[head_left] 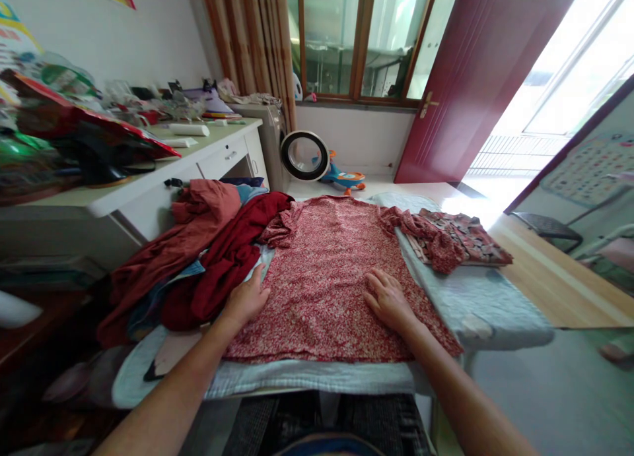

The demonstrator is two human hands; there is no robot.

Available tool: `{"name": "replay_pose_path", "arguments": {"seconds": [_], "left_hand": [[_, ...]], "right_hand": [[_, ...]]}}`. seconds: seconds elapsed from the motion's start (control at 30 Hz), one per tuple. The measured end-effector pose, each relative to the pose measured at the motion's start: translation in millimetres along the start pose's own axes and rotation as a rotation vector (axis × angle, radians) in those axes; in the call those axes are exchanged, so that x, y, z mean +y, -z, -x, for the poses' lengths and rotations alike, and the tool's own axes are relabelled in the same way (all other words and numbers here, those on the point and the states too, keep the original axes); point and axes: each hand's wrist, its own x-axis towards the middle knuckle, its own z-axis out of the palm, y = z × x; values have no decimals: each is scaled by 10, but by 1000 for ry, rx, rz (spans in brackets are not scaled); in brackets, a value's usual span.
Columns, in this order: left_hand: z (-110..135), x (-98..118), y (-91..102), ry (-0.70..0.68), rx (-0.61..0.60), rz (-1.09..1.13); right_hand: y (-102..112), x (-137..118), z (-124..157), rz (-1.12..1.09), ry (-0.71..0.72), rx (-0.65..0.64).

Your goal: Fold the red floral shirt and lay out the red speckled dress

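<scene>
A red patterned blouse lies spread out on a pale blue cloth over a table in front of me. Its sleeves reach out to both sides near the far end. My left hand rests along the blouse's left edge, fingers stretched out. Flat on the right half of the fabric lies my right hand, its fingers loosely apart. Neither hand grips anything. Close to my left hand is a heap of clothes with a dark red garment and a rust-coloured one.
A folded patterned garment sits at the right, partly under a blouse sleeve. A cluttered desk stands on the left. Beyond the table are a washing machine with its round door open, a blue-orange toy and a red door.
</scene>
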Motion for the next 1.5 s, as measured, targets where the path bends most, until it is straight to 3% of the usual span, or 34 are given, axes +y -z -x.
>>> {"name": "replay_pose_path", "arguments": {"seconds": [0.2, 0.3, 0.4, 0.5, 0.63, 0.73, 0.8, 0.87, 0.97, 1.1, 1.2, 1.37, 1.5], "left_hand": [[109, -227, -26, 18, 159, 460], [141, -257, -43, 63, 118, 548], [177, -258, -58, 42, 27, 535], [226, -272, -56, -33, 33, 457], [360, -255, 8, -49, 15, 155], [486, -129, 60, -39, 146, -180], [537, 23, 55, -114, 269, -292], [552, 215, 1, -274, 304, -261], [544, 524, -163, -512, 212, -108], [581, 801, -421, -682, 114, 19], [644, 816, -527, -707, 83, 61], [694, 608, -432, -692, 83, 95], [673, 513, -289, -635, 73, 55]], "right_hand": [[12, -116, 284, -36, 23, -19], [85, -173, 271, -50, 45, 4], [117, -329, 125, -77, 63, 18], [65, -539, -41, -101, 64, -2], [-65, -766, -79, -98, 89, -72], [-116, -851, 44, -93, 103, -90], [-112, -883, 158, -104, 121, -102], [-83, -910, 267, -123, 141, -109], [-5, -938, 376, -188, 218, -115], [95, -832, 371, -280, 312, -81], [110, -580, 350, -215, 180, 17], [143, -109, 547, -187, 154, 33], [274, 33, 704, -186, 141, 32]]}}
